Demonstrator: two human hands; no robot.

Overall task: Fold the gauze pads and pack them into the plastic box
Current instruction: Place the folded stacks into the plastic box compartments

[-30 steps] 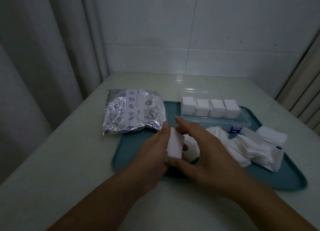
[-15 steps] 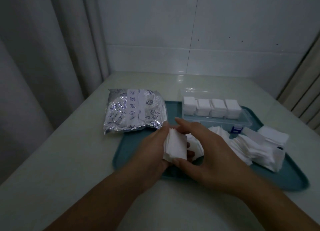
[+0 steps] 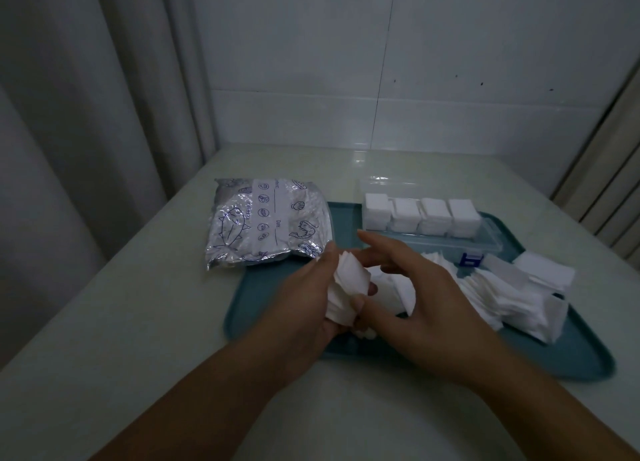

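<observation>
Head view: your left hand [image 3: 304, 299] grips a gauze stack [image 3: 349, 287] upright over the tray [image 3: 277, 287], squaring its edges.
Right hand [image 3: 426, 298]: thumb pinches the stack; fingers extended.
Plastic box [image 3: 485, 242]: one o'clock, within reach.

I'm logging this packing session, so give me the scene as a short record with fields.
Left hand: grips a small stack of gauze pads
Right hand: thumb on the stack, index finger extended
Plastic box: open, four white stacks inside
Loose gauze pile: on tray, right side
Teal tray: on the table
Foil bag: left, overlapping the tray edge
</observation>
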